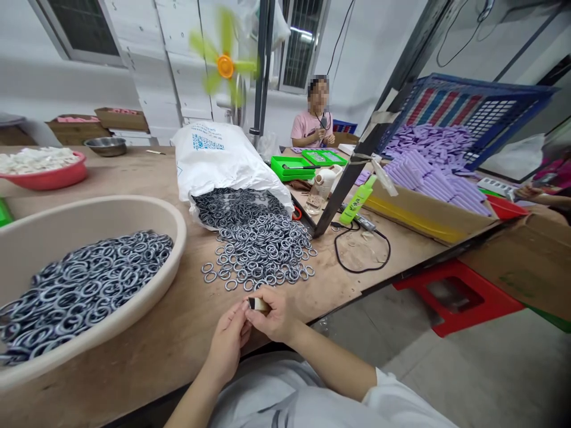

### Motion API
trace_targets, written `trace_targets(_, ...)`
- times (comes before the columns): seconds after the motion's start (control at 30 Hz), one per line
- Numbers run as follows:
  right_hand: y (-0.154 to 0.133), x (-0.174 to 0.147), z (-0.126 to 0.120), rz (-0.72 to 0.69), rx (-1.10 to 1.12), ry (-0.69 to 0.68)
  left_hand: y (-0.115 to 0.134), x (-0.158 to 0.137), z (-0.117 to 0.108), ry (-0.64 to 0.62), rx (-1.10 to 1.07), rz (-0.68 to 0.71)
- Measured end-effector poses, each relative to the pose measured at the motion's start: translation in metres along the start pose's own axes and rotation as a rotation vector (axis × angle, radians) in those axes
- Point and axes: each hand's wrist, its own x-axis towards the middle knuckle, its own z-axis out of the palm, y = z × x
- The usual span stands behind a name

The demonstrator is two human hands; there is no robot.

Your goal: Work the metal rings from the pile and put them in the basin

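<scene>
At the table's front edge, my left hand (231, 337) and my right hand (274, 314) meet with their fingertips close together. My right hand is closed around a short pale-handled tool (260, 305) with a dark end; its exact kind does not show. The fingers of my left hand are pinched together by that dark end, and whatever they hold is hidden. Just beyond both hands lies a loose heap of grey rings (267, 249), spilling from a white sack (218, 157). On the left, a large beige basin (176, 255) holds many more grey rings (89, 285).
A dark metal post (352, 160) rises right of the heap, beside a green bottle (357, 201) and a black cable (389, 252). Purple pieces (435, 178) fill a carton at right. Behind are a red basin (66, 175), green trays (292, 168), a fan (225, 66) and a seated person (307, 128).
</scene>
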Motion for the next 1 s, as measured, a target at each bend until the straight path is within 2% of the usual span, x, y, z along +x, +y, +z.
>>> trace_targets(0.53, 0.0009, -0.0013, 0.0005, -0.019, -0.033, -0.029, -0.0039, 0.0009, -0.0053, -0.046, 0.012, 0.003)
trace_targets(0.77, 0.0036, -0.0013, 0.0039, -0.086, 0.001, 0.024, -0.0023, -0.0003, -0.0042, -0.039, -0.008, 0.017)
trace_targets(1.0, 0.0001, -0.0005, 0.0013, -0.031, 0.000, -0.008, -0.0035, 0.0014, -0.0052, -0.071, 0.003, 0.032)
